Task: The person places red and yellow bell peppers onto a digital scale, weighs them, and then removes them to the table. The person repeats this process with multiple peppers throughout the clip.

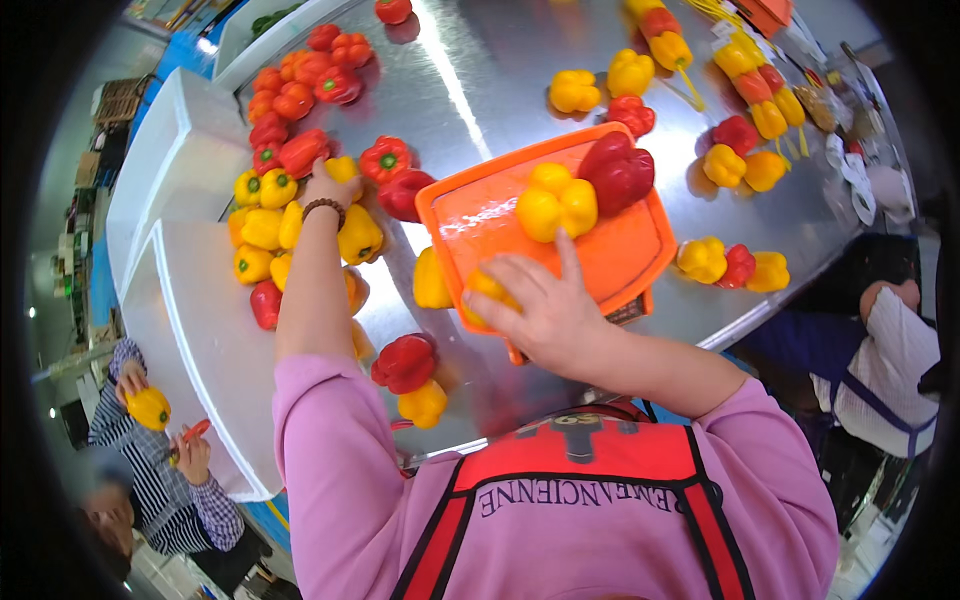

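My left hand (328, 190), with a beaded bracelet at the wrist, reaches into the pile at the left. Its fingers are closed on a yellow bell pepper (342, 168), partly hidden. In front of me is an orange tray (620, 245) on an orange base. A yellow bell pepper (556, 203) and a dark red bell pepper (617, 172) lie on it. My right hand (545, 310) curls over another yellow bell pepper (492, 292) at the tray's near left corner. One of its fingers points up to the middle yellow pepper.
Red peppers (310, 75) and yellow peppers (262, 228) crowd the metal table's left side beside white foam boxes (215, 330). Bagged peppers (750, 85) and loose groups lie at the right. At the lower left, another person's hand holds a yellow pepper (148, 408). A second person (880, 360) is at the right.
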